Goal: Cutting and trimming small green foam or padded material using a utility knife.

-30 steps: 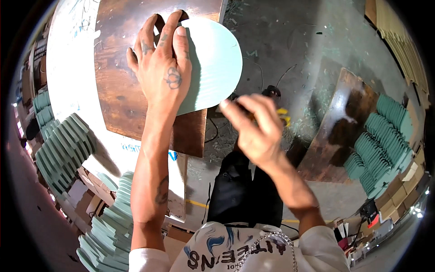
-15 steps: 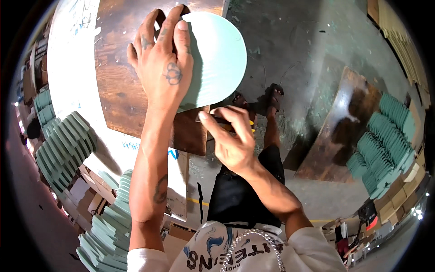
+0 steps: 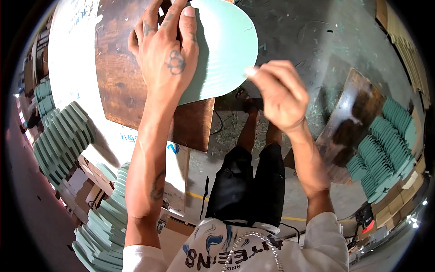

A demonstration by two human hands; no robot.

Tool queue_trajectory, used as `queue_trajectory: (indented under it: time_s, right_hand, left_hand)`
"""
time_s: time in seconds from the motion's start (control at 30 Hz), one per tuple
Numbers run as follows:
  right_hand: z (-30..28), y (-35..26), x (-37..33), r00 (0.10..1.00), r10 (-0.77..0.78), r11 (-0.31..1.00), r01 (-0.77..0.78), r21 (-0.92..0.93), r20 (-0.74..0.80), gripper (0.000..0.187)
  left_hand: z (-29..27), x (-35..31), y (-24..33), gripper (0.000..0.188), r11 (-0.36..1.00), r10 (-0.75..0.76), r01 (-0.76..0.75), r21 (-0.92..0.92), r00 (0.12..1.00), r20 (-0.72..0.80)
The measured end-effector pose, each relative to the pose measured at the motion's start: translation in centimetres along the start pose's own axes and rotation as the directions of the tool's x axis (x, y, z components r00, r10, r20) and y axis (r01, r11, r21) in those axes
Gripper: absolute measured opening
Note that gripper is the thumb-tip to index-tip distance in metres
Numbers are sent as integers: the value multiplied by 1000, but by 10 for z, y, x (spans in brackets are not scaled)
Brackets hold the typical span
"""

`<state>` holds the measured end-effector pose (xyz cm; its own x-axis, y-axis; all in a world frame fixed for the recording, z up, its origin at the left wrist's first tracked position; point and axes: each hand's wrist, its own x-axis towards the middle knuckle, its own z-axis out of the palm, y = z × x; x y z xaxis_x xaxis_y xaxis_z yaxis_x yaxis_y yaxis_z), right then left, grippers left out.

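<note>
Swinging up and outward over the last half second, the right hand [image 3: 283, 97] is now hovering by the 4 o'clock edge of a mint-green rounded panel [image 3: 229, 50], having left a spot below its 6 o'clock edge. Its fingers are curling in with thumb and forefinger drawing close together, but motion is blurring them, so I cannot tell whether they are gripping anything or touching the rim. At 11 o'clock of the view, the left hand [image 3: 170, 59] is lying palm down with its fingers spreading over the panel's left side, pressing rather than grasping, the farthest fingertips running past the upper edge. The panel itself is sitting at 12 o'clock, resting on a dark brown board [image 3: 118, 86] and jutting out beyond that board's right side. Beneath the board, a white bench [image 3: 68, 63] is stretching toward 10 o'clock. Green pieces are standing in a row [image 3: 63, 140] at 9 o'clock, and others are forming a long stack [image 3: 104, 231] at 8 o'clock. Near 3 o'clock, more green bundles [image 3: 380, 149] are lining the side of a second brown board [image 3: 346, 118].
</note>
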<state>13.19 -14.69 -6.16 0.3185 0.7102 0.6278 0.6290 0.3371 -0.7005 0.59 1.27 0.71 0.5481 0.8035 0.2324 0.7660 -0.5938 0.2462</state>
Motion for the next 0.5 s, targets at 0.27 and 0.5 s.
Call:
queue_trajectory:
  time_s: [0.27,0.5]
  right_hand:
    - [22,-23,-24,996,34,982,-48,181,81,39]
    - [7,20,5,1000,-3,976,6,217,-14,30]
  left_hand:
    - [-10,3,12,35,992,-124,120,45,988,91]
    - [0,0,-2,37,998,-58,57,25,998,39]
